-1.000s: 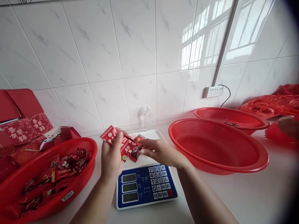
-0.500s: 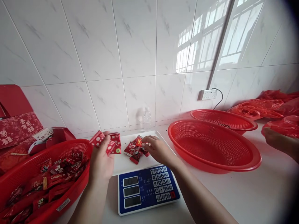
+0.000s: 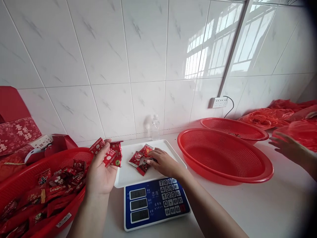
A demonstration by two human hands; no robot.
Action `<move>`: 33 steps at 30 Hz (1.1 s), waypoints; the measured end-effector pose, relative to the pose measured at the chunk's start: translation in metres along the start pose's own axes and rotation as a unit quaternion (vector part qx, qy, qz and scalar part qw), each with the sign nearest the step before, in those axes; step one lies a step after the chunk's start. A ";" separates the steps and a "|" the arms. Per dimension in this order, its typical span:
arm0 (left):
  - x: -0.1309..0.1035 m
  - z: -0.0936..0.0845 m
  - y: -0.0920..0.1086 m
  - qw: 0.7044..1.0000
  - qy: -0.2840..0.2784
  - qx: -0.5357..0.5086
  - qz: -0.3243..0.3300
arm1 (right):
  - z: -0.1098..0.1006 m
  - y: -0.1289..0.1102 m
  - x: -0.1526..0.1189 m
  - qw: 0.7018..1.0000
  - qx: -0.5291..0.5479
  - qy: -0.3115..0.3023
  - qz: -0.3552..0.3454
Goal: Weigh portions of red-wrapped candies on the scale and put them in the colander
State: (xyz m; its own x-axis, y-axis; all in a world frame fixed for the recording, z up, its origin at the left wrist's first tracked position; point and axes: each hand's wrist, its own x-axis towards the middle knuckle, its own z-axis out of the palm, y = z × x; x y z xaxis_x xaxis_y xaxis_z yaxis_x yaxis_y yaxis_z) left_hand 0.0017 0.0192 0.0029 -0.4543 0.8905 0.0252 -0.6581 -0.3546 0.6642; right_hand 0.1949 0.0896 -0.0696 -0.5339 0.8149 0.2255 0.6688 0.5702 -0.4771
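Left hand (image 3: pixel 101 178): grip clamped on flat red printed packets (image 3: pixel 117 153), near the left edge of the white rectangular scale tray (image 3: pixel 125 177).
Right hand (image 3: pixel 167 162): over small red wrapped packets (image 3: pixel 136 159) on that tray; cannot tell whether its grip is closed.

Near left, small red packets (image 3: pixel 53 191) lie in a red perforated plastic basket (image 3: pixel 66 158), a red patterned cardboard box (image 3: pixel 18 132) behind it. Right of these sits a blue-and-white rectangular scale (image 3: pixel 156 206), more packets (image 3: pixel 136 159) on its white tray (image 3: pixel 123 177) at the far side, a clear plastic bottle (image 3: pixel 155 128) behind. Farther right, one oval red plastic basket (image 3: pixel 211 143) stands before another (image 3: pixel 231 124); crumpled red plastic bags (image 3: pixel 264 119) lie beyond.
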 end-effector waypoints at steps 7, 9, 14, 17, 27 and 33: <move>-0.002 0.003 -0.001 1.000 0.017 0.015 -0.020 | 0.008 -0.004 0.013 0.998 -0.021 -0.049 0.027; -0.002 0.004 0.000 1.000 0.015 0.014 -0.019 | 0.006 -0.007 0.015 0.997 -0.037 -0.060 0.013; -0.001 0.003 0.003 1.000 0.006 0.021 -0.017 | 0.001 -0.014 0.014 0.997 -0.051 -0.052 0.001; -0.002 0.002 0.004 1.000 -0.006 0.020 -0.014 | 0.007 -0.021 0.017 0.997 -0.047 -0.058 -0.022; -0.007 0.000 0.015 1.000 -0.016 0.021 -0.016 | -0.009 -0.016 0.009 0.985 -0.012 -0.101 -0.138; -0.003 -0.003 0.015 0.999 -0.014 0.025 -0.043 | -0.039 0.016 -0.023 0.993 -0.039 -0.101 -0.040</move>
State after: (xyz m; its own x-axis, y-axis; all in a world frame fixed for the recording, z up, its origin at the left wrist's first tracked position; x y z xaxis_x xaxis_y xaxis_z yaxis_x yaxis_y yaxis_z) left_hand -0.0090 0.0105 0.0102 -0.3801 0.9249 -0.0127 -0.6631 -0.2629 0.7008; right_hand 0.2376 0.0836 -0.0494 -0.6753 0.7331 0.0809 0.6535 0.6455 -0.3952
